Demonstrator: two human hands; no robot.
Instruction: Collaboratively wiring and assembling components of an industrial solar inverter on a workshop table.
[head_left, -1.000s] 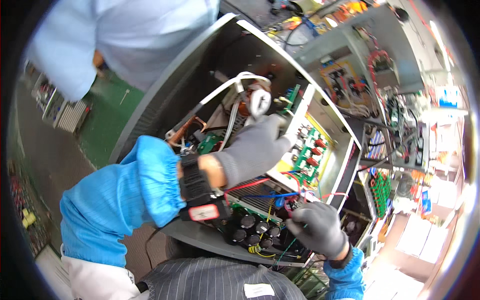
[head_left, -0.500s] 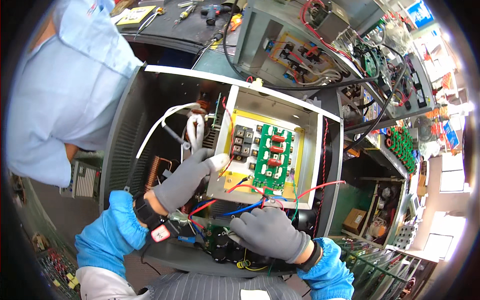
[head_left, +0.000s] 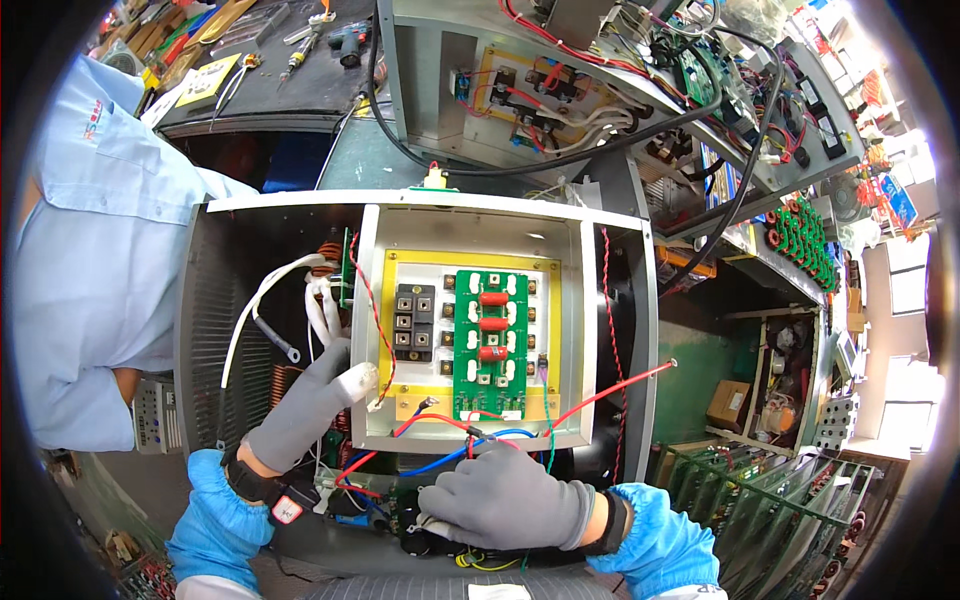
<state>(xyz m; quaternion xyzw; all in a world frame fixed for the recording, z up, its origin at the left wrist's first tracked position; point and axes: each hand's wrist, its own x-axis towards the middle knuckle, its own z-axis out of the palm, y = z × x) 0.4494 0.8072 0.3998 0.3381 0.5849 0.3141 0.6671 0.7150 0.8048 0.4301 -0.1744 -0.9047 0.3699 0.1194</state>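
In a grey glove, my left hand (head_left: 312,405) rests at the left wall of an inner metal box (head_left: 480,222). Its fingers are stretched, with a whitish fingertip by the end of a red twisted wire (head_left: 367,290). Inside the box, a green circuit board (head_left: 490,383) with red parts stands beside a black terminal module (head_left: 413,322). My right hand (head_left: 505,497), also gloved, is curled below the box's front wall. A pale cable end (head_left: 430,525) pokes out under its fingers. Red wire (head_left: 610,388) and blue wire (head_left: 432,469) run just above that hand.
The box sits inside a larger metal cabinet (head_left: 400,196). White cables (head_left: 258,300) and a copper coil (head_left: 283,385) lie left. Another person in a blue shirt (head_left: 100,270) stands at left. Behind are an open wired chassis (head_left: 430,110) and a drill (head_left: 350,45) on a dark bench.
The view has turned, so the cabinet now looks more level and further left. My left hand stays by the box wall, and my right hand stays curled below the front wall.
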